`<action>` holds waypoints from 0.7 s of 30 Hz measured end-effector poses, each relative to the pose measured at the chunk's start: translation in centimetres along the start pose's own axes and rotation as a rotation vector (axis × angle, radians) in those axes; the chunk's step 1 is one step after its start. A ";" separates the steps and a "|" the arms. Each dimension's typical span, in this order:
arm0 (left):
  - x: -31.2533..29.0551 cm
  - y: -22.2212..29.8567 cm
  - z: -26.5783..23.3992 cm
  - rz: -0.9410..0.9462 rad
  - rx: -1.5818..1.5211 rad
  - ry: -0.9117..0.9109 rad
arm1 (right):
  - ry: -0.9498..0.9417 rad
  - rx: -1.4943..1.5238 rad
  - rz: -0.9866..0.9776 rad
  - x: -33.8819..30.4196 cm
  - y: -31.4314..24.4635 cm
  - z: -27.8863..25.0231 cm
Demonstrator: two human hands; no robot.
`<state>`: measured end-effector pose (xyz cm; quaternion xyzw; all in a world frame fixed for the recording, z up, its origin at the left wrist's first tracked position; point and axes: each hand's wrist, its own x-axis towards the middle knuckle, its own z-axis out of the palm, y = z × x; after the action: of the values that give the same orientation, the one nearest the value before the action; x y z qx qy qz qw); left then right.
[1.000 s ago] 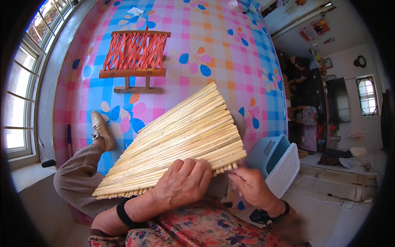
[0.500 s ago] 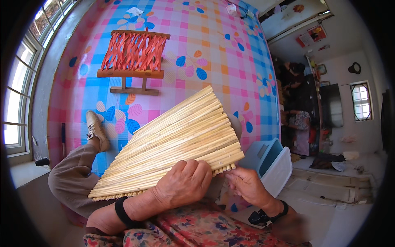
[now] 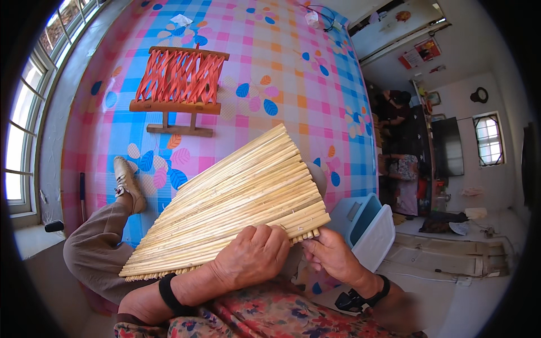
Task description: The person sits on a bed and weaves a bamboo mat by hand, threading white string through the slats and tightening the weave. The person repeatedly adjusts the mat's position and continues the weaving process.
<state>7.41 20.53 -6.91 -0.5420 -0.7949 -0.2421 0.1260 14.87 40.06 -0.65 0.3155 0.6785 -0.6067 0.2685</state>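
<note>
I see a mat of pale yellow sticks (image 3: pixel 231 208) in the middle, over the person's lap. At its five o'clock, the left hand (image 3: pixel 251 254) is curled tight on the mat's edge. At four o'clock, the right hand (image 3: pixel 333 257) has its fingertips at the corner; I can't tell if they pinch it. A wooden stool with red straps (image 3: pixel 179 79) is at eleven o'clock, a blue tub (image 3: pixel 340 217) at three.

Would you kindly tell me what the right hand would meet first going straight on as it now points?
Probably the stick mat, right in front of the right hand and perhaps touching it; depth there is unclear.
</note>
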 end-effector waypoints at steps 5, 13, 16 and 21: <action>0.0 0.0 0.2 -0.006 0.004 0.008 | -0.004 -0.052 0.087 0.1 -1.2 0.3; -0.1 0.5 0.8 -0.038 -0.014 -0.021 | 0.003 0.486 0.100 0.8 -0.9 1.3; 0.2 0.3 1.0 -0.061 -0.037 0.009 | -0.072 0.539 0.021 1.0 -0.6 1.0; -0.2 0.1 0.8 -0.105 -0.061 0.032 | -0.117 0.398 -0.009 1.3 -0.8 0.2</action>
<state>7.65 20.87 -7.63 -0.4993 -0.8121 -0.2813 0.1093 13.43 39.90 -1.11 0.3235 0.5298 -0.7473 0.2371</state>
